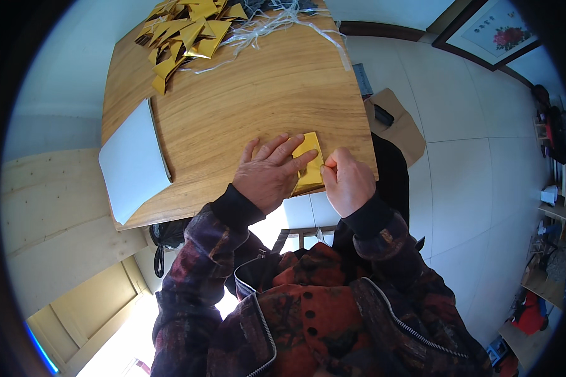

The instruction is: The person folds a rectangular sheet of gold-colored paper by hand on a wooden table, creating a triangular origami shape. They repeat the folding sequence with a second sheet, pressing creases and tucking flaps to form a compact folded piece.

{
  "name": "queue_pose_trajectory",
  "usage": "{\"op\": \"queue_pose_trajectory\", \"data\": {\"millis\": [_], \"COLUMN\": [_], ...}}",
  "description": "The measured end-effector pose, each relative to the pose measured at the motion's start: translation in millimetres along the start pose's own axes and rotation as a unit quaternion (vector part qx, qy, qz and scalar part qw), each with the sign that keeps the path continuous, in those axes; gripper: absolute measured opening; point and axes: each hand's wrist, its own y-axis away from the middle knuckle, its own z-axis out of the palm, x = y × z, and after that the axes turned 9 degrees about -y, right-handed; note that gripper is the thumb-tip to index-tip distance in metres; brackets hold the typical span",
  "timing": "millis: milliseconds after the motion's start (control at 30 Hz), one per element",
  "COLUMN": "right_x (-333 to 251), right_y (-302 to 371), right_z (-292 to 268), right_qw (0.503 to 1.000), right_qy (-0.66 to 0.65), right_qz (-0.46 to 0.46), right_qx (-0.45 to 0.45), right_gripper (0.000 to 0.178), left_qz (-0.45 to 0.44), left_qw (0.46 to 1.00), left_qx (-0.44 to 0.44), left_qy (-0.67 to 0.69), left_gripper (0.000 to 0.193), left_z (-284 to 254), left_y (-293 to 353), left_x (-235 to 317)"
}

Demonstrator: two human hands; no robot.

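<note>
Several fingers of the left hand lie spread on smooth, shiny gold paper, hiding part of it, at the near edge of the wooden surface. The right hand has its fingers curled in at the paper's right side; I can't tell if they pinch it. Flat white sheets lie left. Far off are pointy folded gold pieces and thin, stringy strips, cut off at the top

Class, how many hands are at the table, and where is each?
2: the left hand rests on the gold sheet; the right hand is curled at the sheet's right edge.
</note>
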Motion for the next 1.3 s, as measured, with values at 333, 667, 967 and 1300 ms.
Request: {"op": "queue_pose_trajectory", "data": {"millis": [333, 667, 967, 1300], "right_x": [-1.8, 11.4, 4.2, 13.2], "right_y": [2.0, 14.4, 18.6, 31.8], "right_z": [1.4, -3.8, 1.2, 6.3], "right_qw": [1.000, 0.992, 0.997, 0.955], "right_qy": [0.013, -0.126, 0.019, 0.101], "right_qz": [-0.010, -0.018, -0.069, -0.274], "right_qx": [0.012, -0.010, 0.019, 0.047], "right_gripper": [0.014, 0.010, 0.012, 0.030], "left_qz": [-0.001, 0.002, -0.011, -0.006], "left_qw": [0.998, 0.998, 0.999, 0.999], "left_qx": [0.039, 0.022, 0.003, 0.020], "left_qy": [-0.046, -0.055, -0.047, -0.046], "left_gripper": [0.052, 0.050, 0.049, 0.050], "left_z": [2.0, 4.9, 7.1, 8.8], "left_y": [-3.2, -4.3, -3.2, -2.3], "left_x": [5.8, 5.5, 6.4, 5.0]}}
